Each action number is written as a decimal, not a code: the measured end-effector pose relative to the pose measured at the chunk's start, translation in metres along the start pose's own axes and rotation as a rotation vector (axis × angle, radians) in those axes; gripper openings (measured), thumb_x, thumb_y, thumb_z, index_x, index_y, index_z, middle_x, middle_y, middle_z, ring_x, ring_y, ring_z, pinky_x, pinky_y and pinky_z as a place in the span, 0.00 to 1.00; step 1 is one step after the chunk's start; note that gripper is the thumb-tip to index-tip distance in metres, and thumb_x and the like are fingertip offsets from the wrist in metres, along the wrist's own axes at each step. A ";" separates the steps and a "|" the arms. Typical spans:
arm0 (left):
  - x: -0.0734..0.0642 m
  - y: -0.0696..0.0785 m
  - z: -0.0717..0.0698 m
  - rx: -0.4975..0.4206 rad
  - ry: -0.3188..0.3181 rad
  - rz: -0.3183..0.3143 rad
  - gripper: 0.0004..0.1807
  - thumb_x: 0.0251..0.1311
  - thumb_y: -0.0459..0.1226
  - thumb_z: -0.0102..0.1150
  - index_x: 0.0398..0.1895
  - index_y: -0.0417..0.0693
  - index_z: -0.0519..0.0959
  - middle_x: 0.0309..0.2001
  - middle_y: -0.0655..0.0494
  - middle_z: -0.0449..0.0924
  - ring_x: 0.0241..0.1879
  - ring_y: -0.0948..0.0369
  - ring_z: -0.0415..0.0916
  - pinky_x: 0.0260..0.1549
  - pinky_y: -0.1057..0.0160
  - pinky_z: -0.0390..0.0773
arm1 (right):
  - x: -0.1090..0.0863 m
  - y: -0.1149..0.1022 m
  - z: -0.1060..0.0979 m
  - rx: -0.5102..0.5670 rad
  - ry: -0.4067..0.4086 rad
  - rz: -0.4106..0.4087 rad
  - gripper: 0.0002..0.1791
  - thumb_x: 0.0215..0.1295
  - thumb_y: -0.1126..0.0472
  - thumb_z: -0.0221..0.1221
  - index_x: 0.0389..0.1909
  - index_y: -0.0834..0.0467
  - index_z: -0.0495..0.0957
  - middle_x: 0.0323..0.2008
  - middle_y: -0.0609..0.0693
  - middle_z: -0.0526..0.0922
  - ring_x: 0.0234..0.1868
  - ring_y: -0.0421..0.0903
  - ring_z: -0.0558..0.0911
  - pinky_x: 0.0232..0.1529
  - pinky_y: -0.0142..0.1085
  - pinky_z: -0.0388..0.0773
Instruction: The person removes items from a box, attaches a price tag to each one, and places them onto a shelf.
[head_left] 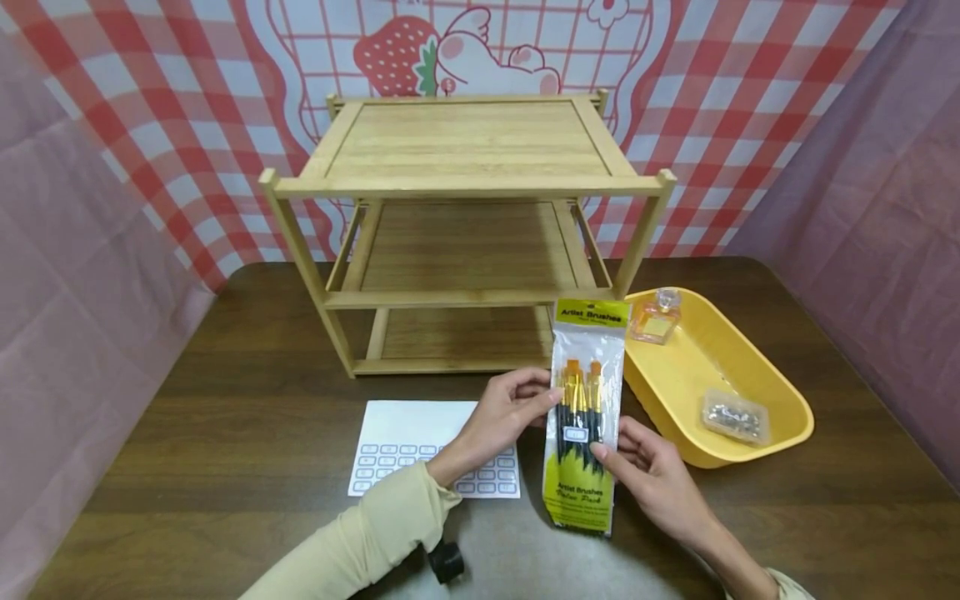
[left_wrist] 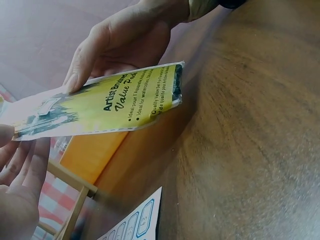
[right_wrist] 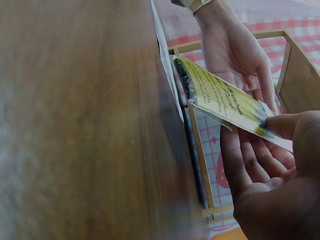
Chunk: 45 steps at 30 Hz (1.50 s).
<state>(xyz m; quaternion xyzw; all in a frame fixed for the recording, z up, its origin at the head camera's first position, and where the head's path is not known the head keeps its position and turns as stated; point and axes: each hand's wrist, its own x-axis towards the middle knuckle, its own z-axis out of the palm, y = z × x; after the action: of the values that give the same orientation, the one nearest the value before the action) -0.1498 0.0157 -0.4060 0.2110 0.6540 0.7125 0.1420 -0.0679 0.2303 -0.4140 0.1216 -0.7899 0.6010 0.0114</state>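
A clear pack of artist brushes (head_left: 582, 417), yellow at its top and bottom, is held upright above the table between both hands. A small blue-edged white label (head_left: 576, 434) lies on its front, over the dark handles. My left hand (head_left: 501, 417) grips the pack's left edge, thumb on the front and fingers behind. From the right, my right hand (head_left: 663, 479) pinches it, its thumb (right_wrist: 285, 125) beside the label and its fingers at the back. Under my left forearm lies a white sheet of blue-framed labels (head_left: 416, 421), partly covered.
A three-tier wooden shelf (head_left: 465, 150) stands at the back of the brown table (head_left: 202, 433). To the right, a yellow basket (head_left: 780, 400) holds a pink perfume bottle (head_left: 655, 321) and a clear box of small metallic pieces (head_left: 735, 417). Behind the shelf hangs a red-checked cloth (head_left: 187, 125).
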 end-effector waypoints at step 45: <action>-0.020 0.009 -0.051 0.058 0.025 0.159 0.12 0.77 0.30 0.52 0.53 0.27 0.78 0.43 0.36 0.86 0.43 0.35 0.84 0.43 0.48 0.87 | 0.013 -0.022 -0.009 0.014 0.098 -0.176 0.13 0.72 0.77 0.56 0.55 0.74 0.76 0.45 0.49 0.89 0.44 0.43 0.88 0.45 0.33 0.85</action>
<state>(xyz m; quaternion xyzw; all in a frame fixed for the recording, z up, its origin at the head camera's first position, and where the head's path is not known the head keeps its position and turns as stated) -0.1566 -0.0389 -0.4025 0.2574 0.6573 0.7047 0.0709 -0.0774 0.2310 -0.3882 0.1613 -0.7704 0.6083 0.1019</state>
